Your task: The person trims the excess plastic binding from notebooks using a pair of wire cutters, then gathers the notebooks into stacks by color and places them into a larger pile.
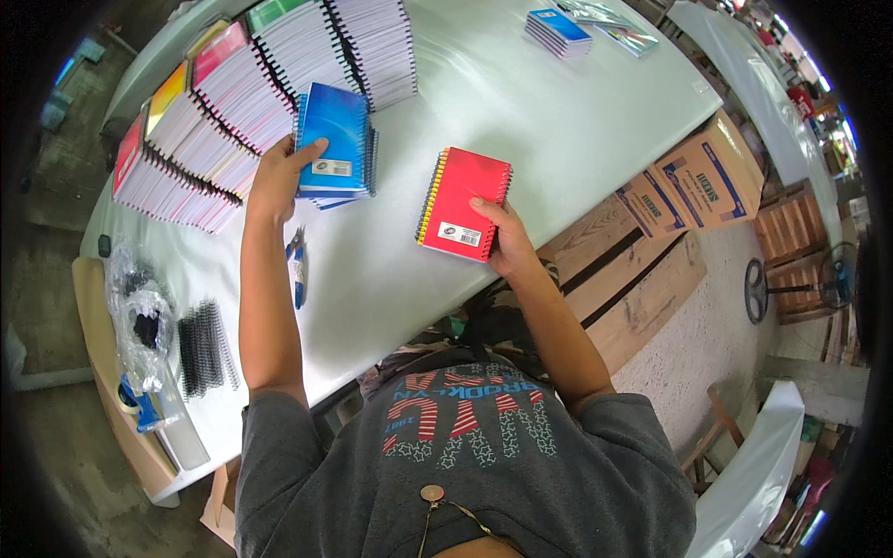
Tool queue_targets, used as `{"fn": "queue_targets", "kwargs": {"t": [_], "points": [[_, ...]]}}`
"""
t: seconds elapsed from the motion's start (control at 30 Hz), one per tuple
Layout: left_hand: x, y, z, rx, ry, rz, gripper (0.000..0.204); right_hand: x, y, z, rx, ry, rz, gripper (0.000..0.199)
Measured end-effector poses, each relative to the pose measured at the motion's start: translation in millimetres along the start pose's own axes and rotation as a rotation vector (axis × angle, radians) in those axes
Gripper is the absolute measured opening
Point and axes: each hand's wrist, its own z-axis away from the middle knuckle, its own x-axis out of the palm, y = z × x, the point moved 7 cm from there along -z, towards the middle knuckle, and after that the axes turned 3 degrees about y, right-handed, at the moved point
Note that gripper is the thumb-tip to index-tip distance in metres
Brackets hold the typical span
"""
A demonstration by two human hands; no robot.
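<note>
My left hand [283, 175] is closed on the left edge of a blue spiral notebook [333, 121], its thumb on the cover near a white label. This notebook lies on a small stack of spiral notebooks [370, 166]; whether the fingers grip more than the top one is hidden. My right hand [505, 232] holds a red spiral notebook [468, 195] at its lower right, thumb on the cover. Yellow and dark coils stick out along its left side, so other notebooks seem to lie under it. Blue-handled pliers [297, 270] rest on the table by my left forearm.
Long rows of spiral notebooks [223, 102] line the table's [446, 84] far left. Black binding coils [206, 349] and clear plastic wrap [139, 316] lie at the near left. A stack of blue notebooks [558, 35] stands at the far right. Cardboard boxes [712, 177] sit beyond the right edge.
</note>
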Motion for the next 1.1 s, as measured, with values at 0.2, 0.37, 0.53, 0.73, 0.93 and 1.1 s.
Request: {"fn": "queue_targets", "kwargs": {"t": [0.2, 0.37, 0.53, 0.73, 0.93, 1.1], "points": [[85.3, -25.9, 53.7, -0.150, -0.099, 0.067, 0.051, 4.6, 5.8, -2.4, -0.020, -0.024, 0.055, 0.041], [118.2, -38.2, 62.1, -0.023, -0.080, -0.526, 0.052, 15.1, 1.7, 7.7, 0.046, 0.008, -0.118, 0.061], [124.1, -42.9, 64.1, 0.111, 0.043, -0.288, 0.060, 12.3, -6.9, 12.1, -0.006, -0.078, 0.066, 0.061], [138.6, -34.6, 70.1, 0.188, -0.344, 0.102, 0.089, 18.2, -45.0, 16.9, -0.338, -0.243, 0.594, 0.078], [156.8, -52.7, 65.9, 0.322, -0.297, 0.243, 0.101, 22.7, -53.0, 12.6, -0.572, -0.219, 0.576, 0.106], [162.6, -54.4, 63.2, 0.398, -0.244, 0.175, 0.095, 10.4, -46.4, 5.1, -0.611, -0.188, 0.555, 0.099]]}}
